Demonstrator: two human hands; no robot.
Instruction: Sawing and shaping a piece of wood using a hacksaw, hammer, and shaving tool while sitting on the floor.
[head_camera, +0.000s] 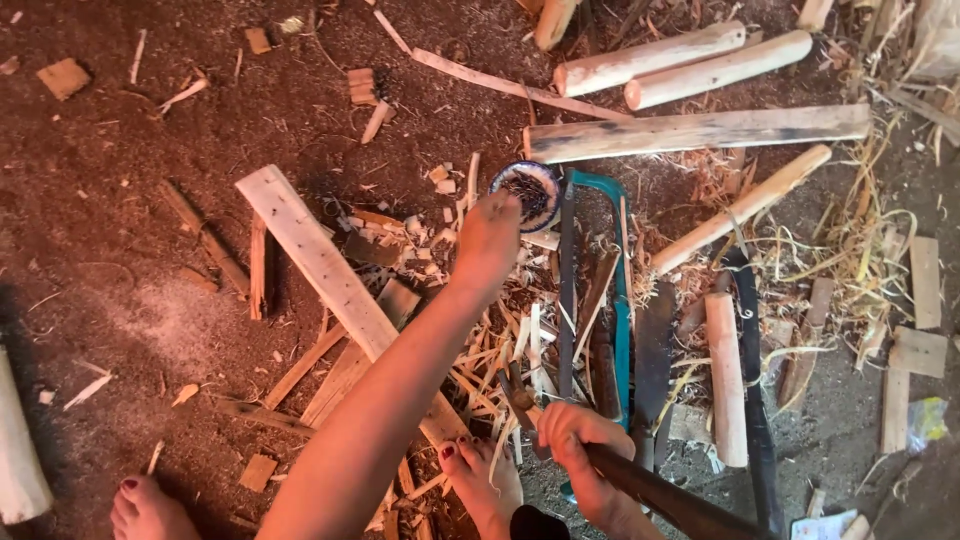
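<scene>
A dirt floor (120, 250) strewn with wood chips, shavings and offcuts fills the view from above.

The left hand (487, 238) stretches out from the body, its fingertips dipped into a small round bowl (530, 190) with a blue-and-white rim and dark contents; whether that grip has closed on anything inside cannot be told. The bowl sits on the floor among pale shavings, touching the top end of a teal-framed bow saw (620, 300), which lies lengthwise just beyond that grip towards the body.

The right hand (580, 455) is close to the body, its grip closed around a dark wooden handle (660, 495), with a metal head (517, 395) showing just past its knuckles. A bare foot (480, 480) with painted nails lies just beside this grip; another foot (145, 510) lies well apart from it.

Beside the saw, away from the left grip, lie a peeled short log (727, 380) and a dark flat strip (750, 380). A long pale plank (330, 275) runs under the left forearm. Farther out, several peeled round poles (700, 60) and a flat board (700, 130) lie past the bowl.
</scene>
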